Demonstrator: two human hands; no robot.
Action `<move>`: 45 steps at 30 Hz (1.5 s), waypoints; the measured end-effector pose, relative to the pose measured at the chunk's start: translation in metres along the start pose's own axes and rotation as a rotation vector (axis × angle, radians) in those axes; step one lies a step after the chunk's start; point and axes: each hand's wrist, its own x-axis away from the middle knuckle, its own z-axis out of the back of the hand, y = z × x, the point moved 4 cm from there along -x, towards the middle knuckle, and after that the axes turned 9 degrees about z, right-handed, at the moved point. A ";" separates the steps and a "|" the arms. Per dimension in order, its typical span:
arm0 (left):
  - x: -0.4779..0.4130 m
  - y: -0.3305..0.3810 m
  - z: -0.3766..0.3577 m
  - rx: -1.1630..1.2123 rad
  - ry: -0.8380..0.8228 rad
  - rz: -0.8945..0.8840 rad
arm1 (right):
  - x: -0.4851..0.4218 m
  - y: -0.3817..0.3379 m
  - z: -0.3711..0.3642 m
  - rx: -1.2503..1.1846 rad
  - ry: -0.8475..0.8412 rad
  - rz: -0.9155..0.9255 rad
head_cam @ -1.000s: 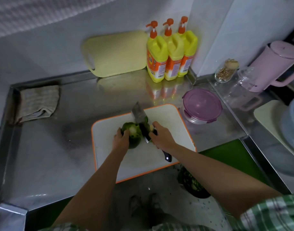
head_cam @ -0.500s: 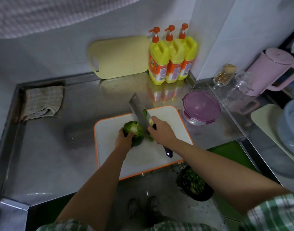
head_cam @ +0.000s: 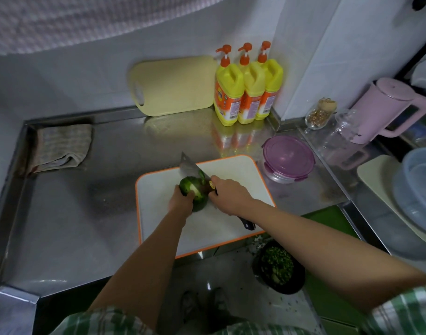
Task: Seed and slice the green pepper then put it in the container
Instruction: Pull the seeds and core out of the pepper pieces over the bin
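A green pepper (head_cam: 193,193) lies on the white cutting board with an orange rim (head_cam: 233,169), its pale cut inside facing up. My left hand (head_cam: 181,201) grips the pepper from the near side. My right hand (head_cam: 230,192) holds a cleaver (head_cam: 190,166) by its black handle, and the blade stands in the pepper's right part. A round container with a purple lid (head_cam: 288,157) sits shut just right of the board.
Three yellow soap bottles (head_cam: 249,93) and a yellow board (head_cam: 175,85) stand at the back wall. A folded cloth (head_cam: 63,146) lies far left. A pink kettle (head_cam: 388,110), glass jars and stacked basins (head_cam: 417,189) crowd the right. A dark bin of green scraps (head_cam: 278,267) sits below the counter edge.
The cleaver rose off the pepper half a second ago and has come back down into it. My left hand stayed on the pepper. The view shifted slightly.
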 end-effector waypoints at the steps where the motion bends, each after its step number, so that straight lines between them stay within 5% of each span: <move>1: -0.002 -0.001 0.000 -0.014 0.006 -0.004 | -0.001 -0.002 0.001 0.018 -0.005 -0.005; 28: -0.004 0.004 -0.007 -0.286 0.129 -0.086 | -0.021 -0.030 0.011 0.070 -0.127 -0.151; 45: -0.002 0.006 -0.005 -0.252 0.150 -0.102 | -0.022 -0.039 0.010 0.063 -0.200 -0.222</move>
